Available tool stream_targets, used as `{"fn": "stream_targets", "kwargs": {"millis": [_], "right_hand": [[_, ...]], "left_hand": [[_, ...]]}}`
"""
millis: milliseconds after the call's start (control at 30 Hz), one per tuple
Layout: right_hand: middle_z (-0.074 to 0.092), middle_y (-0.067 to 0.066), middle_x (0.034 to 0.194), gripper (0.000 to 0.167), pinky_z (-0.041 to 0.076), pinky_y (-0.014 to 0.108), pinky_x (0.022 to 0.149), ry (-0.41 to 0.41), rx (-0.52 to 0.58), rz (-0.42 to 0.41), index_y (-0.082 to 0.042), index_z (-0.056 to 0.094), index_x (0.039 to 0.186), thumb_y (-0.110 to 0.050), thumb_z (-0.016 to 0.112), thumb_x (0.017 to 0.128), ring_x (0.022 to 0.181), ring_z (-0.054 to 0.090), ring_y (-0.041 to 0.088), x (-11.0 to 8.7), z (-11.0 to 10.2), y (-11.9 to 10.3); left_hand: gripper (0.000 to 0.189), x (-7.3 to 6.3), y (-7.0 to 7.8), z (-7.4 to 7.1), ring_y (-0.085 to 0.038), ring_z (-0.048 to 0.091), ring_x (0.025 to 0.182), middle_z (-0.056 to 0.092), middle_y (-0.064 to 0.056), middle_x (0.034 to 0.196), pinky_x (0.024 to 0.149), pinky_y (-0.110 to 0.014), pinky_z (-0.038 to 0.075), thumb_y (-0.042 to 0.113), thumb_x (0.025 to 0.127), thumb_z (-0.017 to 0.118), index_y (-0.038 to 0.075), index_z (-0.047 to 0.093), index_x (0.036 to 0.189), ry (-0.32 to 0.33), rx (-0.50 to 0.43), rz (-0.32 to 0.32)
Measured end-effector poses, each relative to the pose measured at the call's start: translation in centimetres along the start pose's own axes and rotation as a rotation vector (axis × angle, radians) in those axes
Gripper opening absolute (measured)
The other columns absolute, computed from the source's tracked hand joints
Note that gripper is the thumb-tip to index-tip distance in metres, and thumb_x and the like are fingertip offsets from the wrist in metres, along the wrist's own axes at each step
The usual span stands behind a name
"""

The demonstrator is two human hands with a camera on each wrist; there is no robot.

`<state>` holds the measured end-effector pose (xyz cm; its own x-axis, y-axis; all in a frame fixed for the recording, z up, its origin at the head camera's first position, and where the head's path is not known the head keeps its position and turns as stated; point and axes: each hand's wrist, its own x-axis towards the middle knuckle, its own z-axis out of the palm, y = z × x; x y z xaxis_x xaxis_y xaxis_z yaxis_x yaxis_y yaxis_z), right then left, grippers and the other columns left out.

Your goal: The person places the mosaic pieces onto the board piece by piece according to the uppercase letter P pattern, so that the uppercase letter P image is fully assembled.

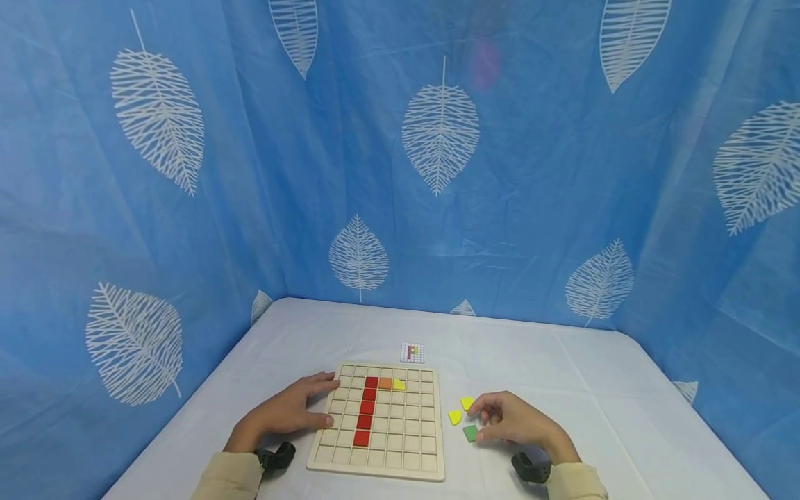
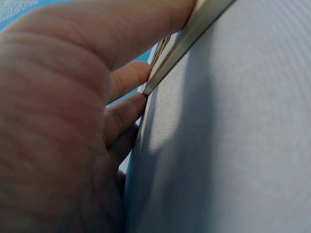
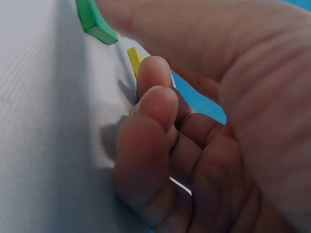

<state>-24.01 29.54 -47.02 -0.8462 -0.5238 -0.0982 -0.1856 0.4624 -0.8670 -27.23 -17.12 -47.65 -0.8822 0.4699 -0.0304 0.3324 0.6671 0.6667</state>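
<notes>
On the left edge of a wooden grid board [image 1: 412,420] rests my left hand [image 1: 289,411], fingers spread and thumb on the near side. The board carries a column of several red square tiles [image 1: 365,408], with an orange square tile [image 1: 385,383] and a yellow tile [image 1: 398,386] in line at its top. My right hand [image 1: 515,420] is right of the board, fingers loosely bent. Its thumb is at a green tile [image 1: 471,433] and its index finger by a yellow tile [image 1: 467,403]; contact is unclear. Another yellow tile [image 1: 455,417] with a rounded side lies beside them.
A small pattern card [image 1: 412,353] lies just beyond the board's far edge. White cloth [image 1: 531,361] covers the table. Blue curtains [image 1: 531,208] with white leaf prints stand behind and at both sides.
</notes>
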Motion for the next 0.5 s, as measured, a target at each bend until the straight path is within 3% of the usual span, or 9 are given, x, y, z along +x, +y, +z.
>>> {"fn": "stream_targets", "kwargs": {"millis": [500], "right_hand": [[0.06, 0.006, 0.087, 0.029, 0.039, 0.02, 0.054, 0.017, -0.077, -0.031, -0.006, 0.073, 0.103, -0.009, 0.085, 0.077, 0.06, 0.042, 0.007, 0.09, 0.42, -0.47]], "left_hand": [[0.081, 0.12, -0.27, 0.13, -0.045, 0.023, 0.152, 0.035, -0.013, 0.162, 0.116, -0.071, 0.02, 0.047, 0.079, 0.082, 0.015, 0.052, 0.147, 0.002, -0.007, 0.012]]}}
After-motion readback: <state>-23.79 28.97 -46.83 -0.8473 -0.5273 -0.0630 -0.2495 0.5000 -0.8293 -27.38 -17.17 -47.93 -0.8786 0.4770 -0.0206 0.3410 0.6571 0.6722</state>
